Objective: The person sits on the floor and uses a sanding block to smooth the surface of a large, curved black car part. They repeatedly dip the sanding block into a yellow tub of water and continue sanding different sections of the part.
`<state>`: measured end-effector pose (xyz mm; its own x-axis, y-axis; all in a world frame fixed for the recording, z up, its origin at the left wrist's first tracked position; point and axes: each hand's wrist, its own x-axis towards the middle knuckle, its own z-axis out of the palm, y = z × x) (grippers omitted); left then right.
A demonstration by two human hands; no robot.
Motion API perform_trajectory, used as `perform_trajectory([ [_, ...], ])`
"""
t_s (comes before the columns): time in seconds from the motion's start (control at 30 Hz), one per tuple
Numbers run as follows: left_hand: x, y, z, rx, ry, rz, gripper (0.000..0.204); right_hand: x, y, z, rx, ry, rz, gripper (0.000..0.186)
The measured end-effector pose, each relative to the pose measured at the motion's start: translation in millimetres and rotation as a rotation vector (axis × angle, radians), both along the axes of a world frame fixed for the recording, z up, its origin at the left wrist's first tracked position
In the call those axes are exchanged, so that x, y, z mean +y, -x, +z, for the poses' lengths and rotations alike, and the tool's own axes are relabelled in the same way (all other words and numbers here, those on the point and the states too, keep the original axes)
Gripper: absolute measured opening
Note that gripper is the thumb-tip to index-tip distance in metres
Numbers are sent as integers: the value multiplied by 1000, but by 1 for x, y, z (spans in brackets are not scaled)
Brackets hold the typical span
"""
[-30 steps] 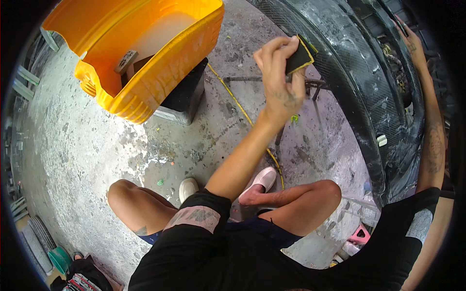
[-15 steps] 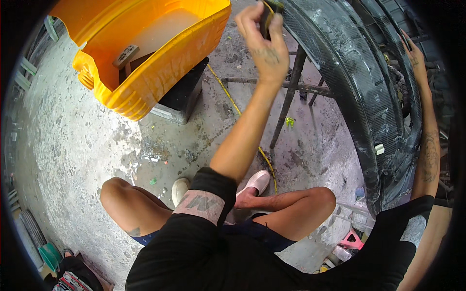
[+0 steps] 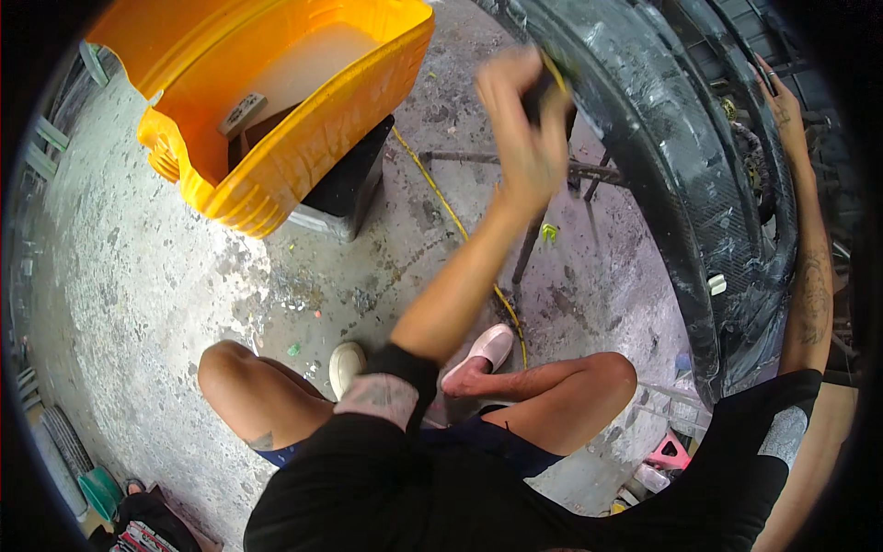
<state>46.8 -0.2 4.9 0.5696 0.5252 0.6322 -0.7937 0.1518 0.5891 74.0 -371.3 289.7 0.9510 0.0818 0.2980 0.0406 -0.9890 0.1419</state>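
A large curved, dark carbon-fibre car body panel (image 3: 676, 175), wet and smeared with whitish film, stands at the right. Blurred by motion, my left hand (image 3: 524, 120) is closed round a dark sanding block (image 3: 550, 81) with a yellow edge. The block is at the panel's left edge, its working face hidden from me. Over at the panel's far right rim, my right hand (image 3: 784, 110) has its fingers round a dark edge, partly out of sight. A small pale piece (image 3: 716, 284) sticks to the panel's lower part.
A yellow plastic tub (image 3: 303, 120) with cloudy water and a whitish block (image 3: 243, 112) rests on a black box (image 3: 345, 184). Dark metal stand legs (image 3: 529, 244) support the panel. A yellow cord (image 3: 451, 212) crosses the floor near my feet. A pink stool (image 3: 670, 451) is at lower right.
My left hand has moved down and to the right with the sanding block, along the panel's left edge. The right hand stays at the far rim.
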Motion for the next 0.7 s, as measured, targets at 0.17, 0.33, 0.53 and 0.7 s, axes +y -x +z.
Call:
perform_trajectory([
  [0.17,8,-12,7,-46,13,99,30,-9,-7,-5,-104,15,306,45],
  [0.33,3,-13,8,-85,11,24,27,-21,-4,2,-51,31,-15,47],
  [0.53,-23,39,-11,12,4,39,29,-15,-8,-5,-64,-23,87,46],
  [0.7,16,-35,25,-19,111,-47,32,-21,-6,15,6,-87,168,49],
])
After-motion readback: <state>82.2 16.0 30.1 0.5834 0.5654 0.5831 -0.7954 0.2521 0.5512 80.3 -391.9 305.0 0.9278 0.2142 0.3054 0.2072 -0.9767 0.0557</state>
